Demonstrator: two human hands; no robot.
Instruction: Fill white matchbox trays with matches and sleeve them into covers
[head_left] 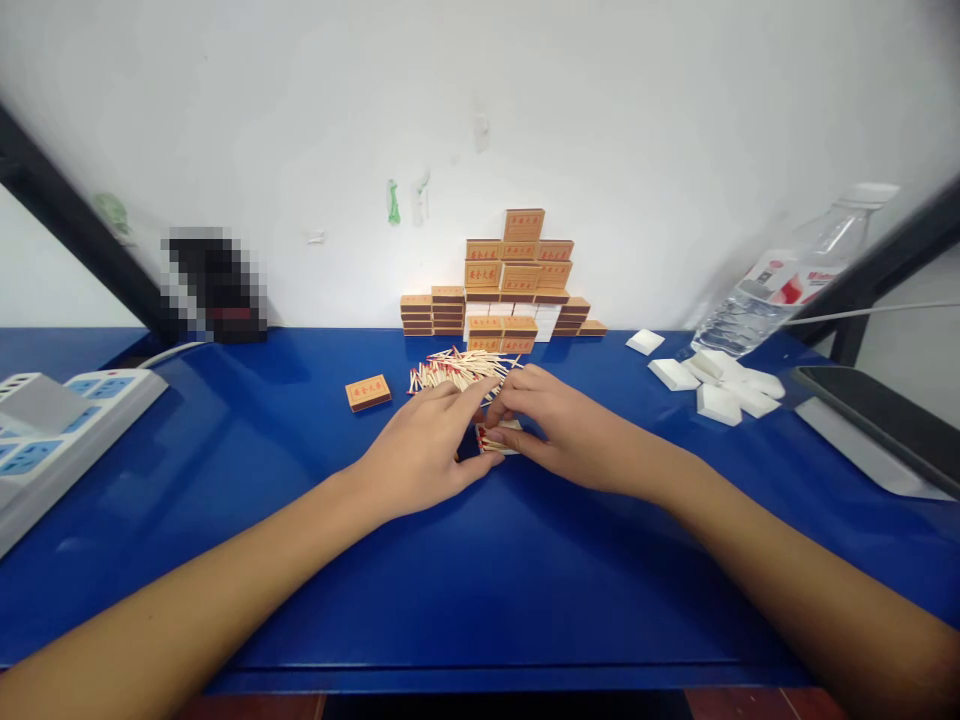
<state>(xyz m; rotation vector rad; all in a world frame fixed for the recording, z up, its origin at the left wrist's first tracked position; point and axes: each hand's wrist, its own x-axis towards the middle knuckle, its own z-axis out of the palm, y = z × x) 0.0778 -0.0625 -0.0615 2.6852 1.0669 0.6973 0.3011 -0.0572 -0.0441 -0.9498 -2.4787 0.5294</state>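
A small white matchbox tray (pixel 513 426) with red-tipped matches in it lies on the blue table between my hands. My left hand (pixel 424 440) curves round its left side, thumb at the near edge and fingers at the far edge. My right hand (pixel 562 425) is closed over the tray, its thumb and fingers on the matches inside; the fingertips are partly hidden. Just behind my hands is a loose pile of matches (pixel 450 371). To the left lies a closed orange-brown matchbox (pixel 368 392).
Stacked matchboxes (pixel 517 275) stand against the wall. White box-like pieces (pixel 718 403) lie at right, near a leaning plastic bottle (pixel 787 275) and a dark phone-like device (pixel 885 420). A power strip (pixel 90 420) is at left. The blue table's (pixel 480 600) front edge is near me.
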